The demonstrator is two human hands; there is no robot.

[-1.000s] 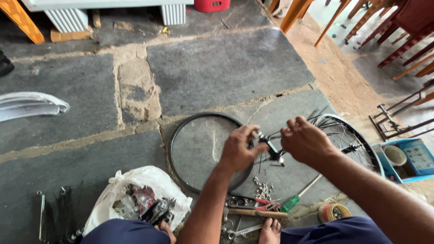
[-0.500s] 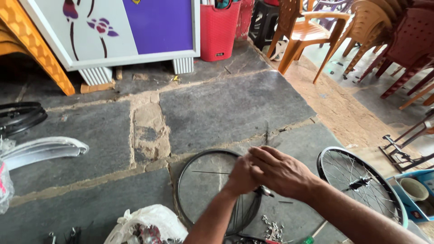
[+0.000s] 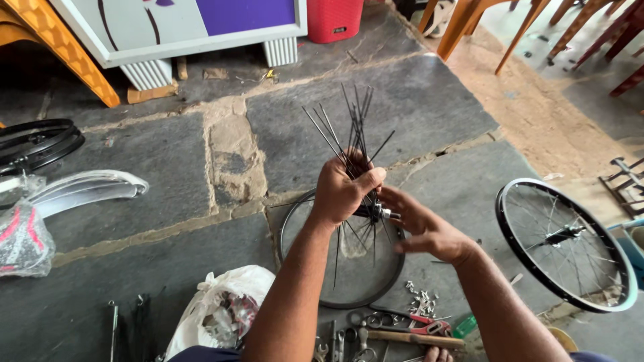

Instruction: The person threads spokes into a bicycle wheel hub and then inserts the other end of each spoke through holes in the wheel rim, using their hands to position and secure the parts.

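A white plastic bag [image 3: 218, 305] of small parts lies below and left of the fingers [image 3: 365, 179]. A clear red-patterned bag [image 3: 23, 238] sits far left, at the frame edge.

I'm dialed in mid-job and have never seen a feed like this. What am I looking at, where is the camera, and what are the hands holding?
There is no machine: these are a person's two bare hands, filmed by a camera on their head that looks down at a stone floor. The left hand grips a bundle of thin black spokes that fan upward. The right hand steadies the small metal hub at the spokes' lower ends. Below the hands lies a bare rim. To the right lies a finished spoked wheel. Near the person lie pliers, small metal bits and a white bag of parts. A silver mudguard lies at the left.
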